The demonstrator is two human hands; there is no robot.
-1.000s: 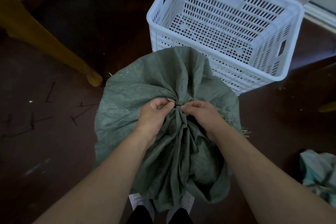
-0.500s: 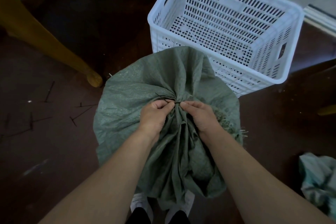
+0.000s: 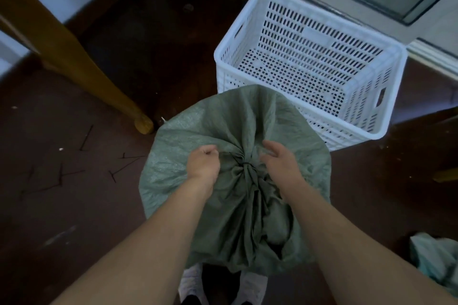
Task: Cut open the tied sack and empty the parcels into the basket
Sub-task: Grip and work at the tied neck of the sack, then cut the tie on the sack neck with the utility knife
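sack (image 3: 198,136) fronting open basket (image 3: 386,96), wooden leg (image 3: 81,67) left

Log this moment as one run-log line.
sack: tied, uncut | tie: around neck | left hand: fisted by tie | right hand: relaxed, beside tie | basket: holds no parcels

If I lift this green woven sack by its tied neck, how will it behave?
Probably floppy: the green woven sack is creased and gathers into soft folds at the black tie. Likely heavy-ish, as its rounded body bulges full. It would probably sag below your grip.
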